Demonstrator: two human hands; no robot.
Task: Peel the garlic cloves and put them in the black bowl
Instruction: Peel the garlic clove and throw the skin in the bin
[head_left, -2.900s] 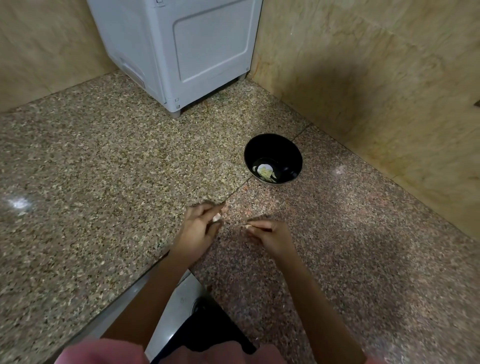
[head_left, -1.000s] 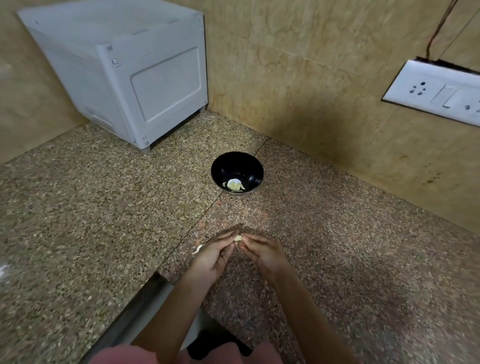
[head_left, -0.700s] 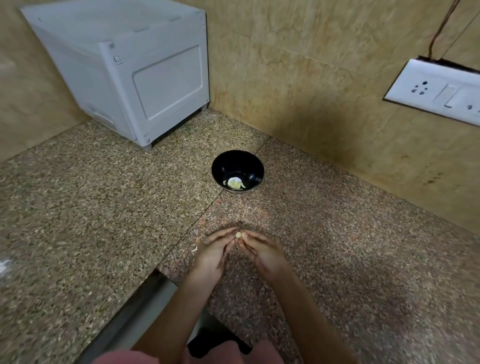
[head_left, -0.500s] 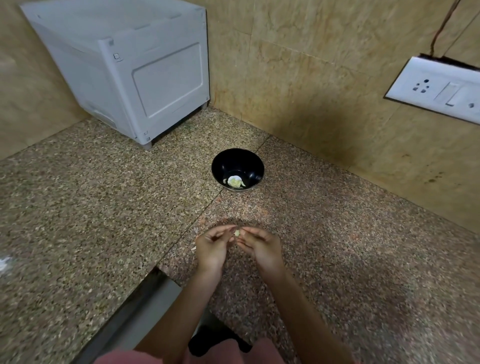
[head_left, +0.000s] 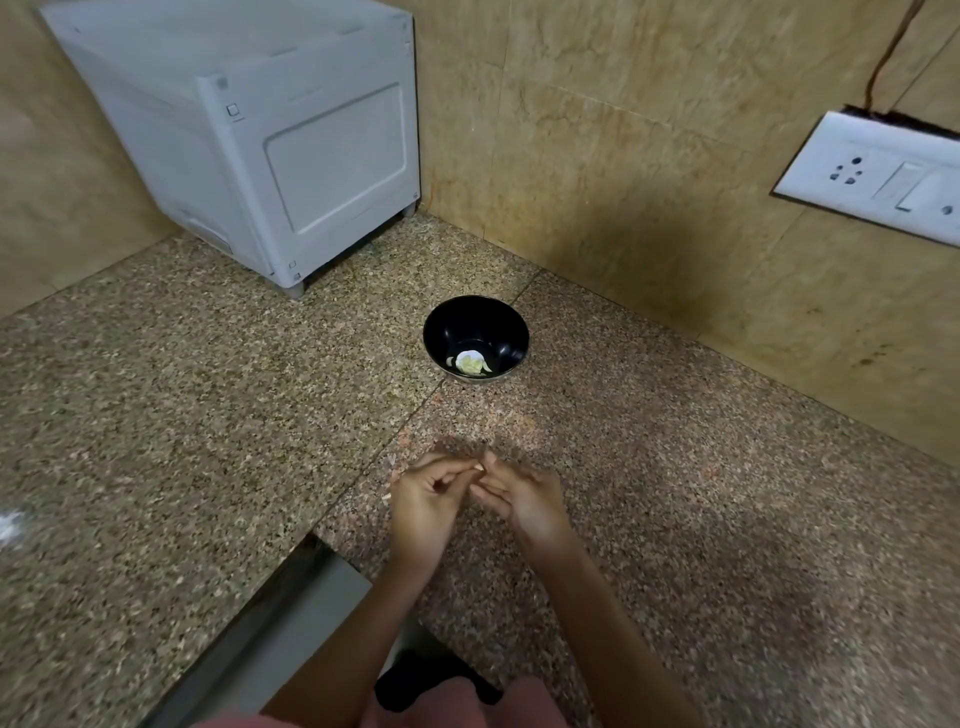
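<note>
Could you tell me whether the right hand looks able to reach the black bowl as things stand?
Probably yes: only bare counter lies between the right hand and the black bowl, though its fingers pinch a garlic clove together with the left hand.

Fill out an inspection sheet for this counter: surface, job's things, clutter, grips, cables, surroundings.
Surface: speckled granite counter, with a seam running across it.
Job's things: black bowl with peeled garlic inside; garlic clove between the fingertips.
Clutter: skin scraps on the counter by the left hand.
Grips: left hand and right hand both pinch the garlic clove, short of the bowl.
Cables: brown wire rising from the switch plate.
Surroundings: white appliance in the corner; tan stone walls.
</note>
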